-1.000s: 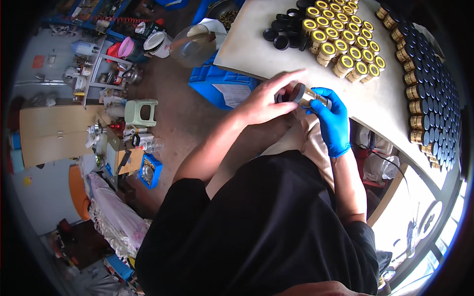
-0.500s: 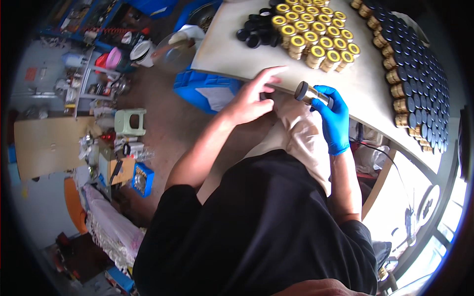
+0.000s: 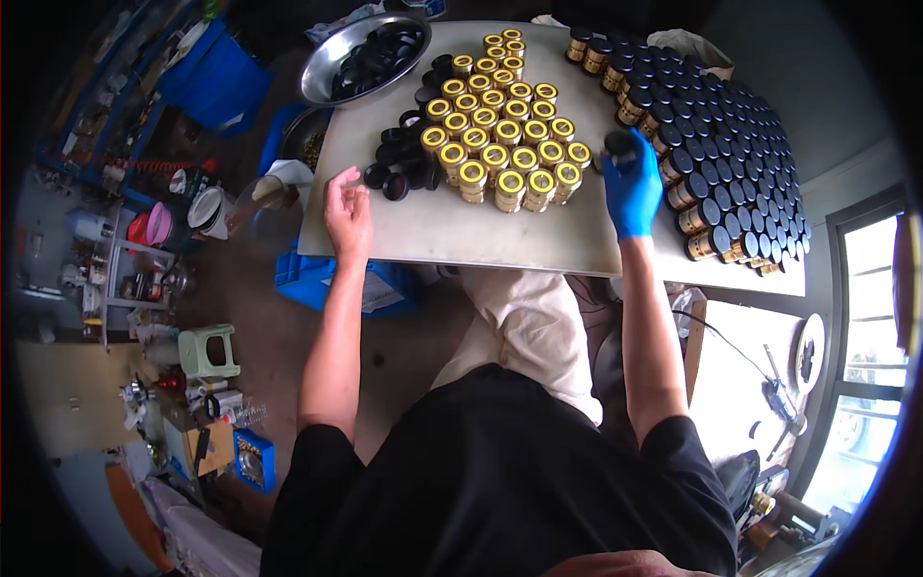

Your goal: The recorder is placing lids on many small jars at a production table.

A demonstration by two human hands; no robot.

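My left hand (image 3: 348, 213), bare, hovers at the table's left edge with its fingers loosely apart and nothing in them. Close to its fingertips lies a heap of black caps (image 3: 395, 185). My right hand (image 3: 634, 192), in a blue glove, is closed around a brass cylinder with a black cap (image 3: 620, 147); the glove hides most of the brass body. It is between two groups: upright brass cylinders with yellow ring tops (image 3: 511, 185) at the middle, and rows of black-capped brass cylinders (image 3: 710, 211) at the right.
A steel bowl (image 3: 317, 85) holding black rings or caps rests at the far left corner of the pale table (image 3: 404, 236). Below its front edge is a blue crate (image 3: 385, 288). A green stool (image 3: 208, 352) stands on the floor to the left, and a white fan-like disc (image 3: 810, 354) is at right.
My right hand has carried the capped cylinder from the table's front edge forward to the black-capped rows. My left hand has moved left to the loose caps. The view has shifted.
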